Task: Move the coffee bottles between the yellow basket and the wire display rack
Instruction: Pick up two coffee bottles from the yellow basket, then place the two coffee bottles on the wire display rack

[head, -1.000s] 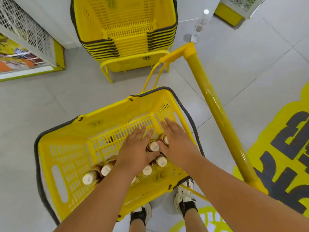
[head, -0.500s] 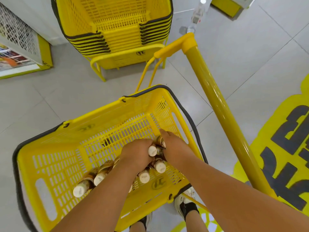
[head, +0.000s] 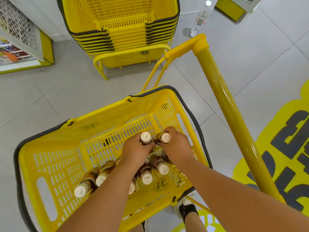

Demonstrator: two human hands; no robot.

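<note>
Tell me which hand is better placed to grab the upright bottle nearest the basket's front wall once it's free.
Right. Both hands grip a bottle, but the right hand sits directly above the nearest upright bottle, while the left hand is farther over, though only slightly, in the yellow basket.

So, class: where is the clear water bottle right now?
Head view, top right: the water bottle stands on the floor, beyond the stacked baskets.

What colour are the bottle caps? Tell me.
Cream-white, on brown coffee bottles; the head view shows them best.
</note>
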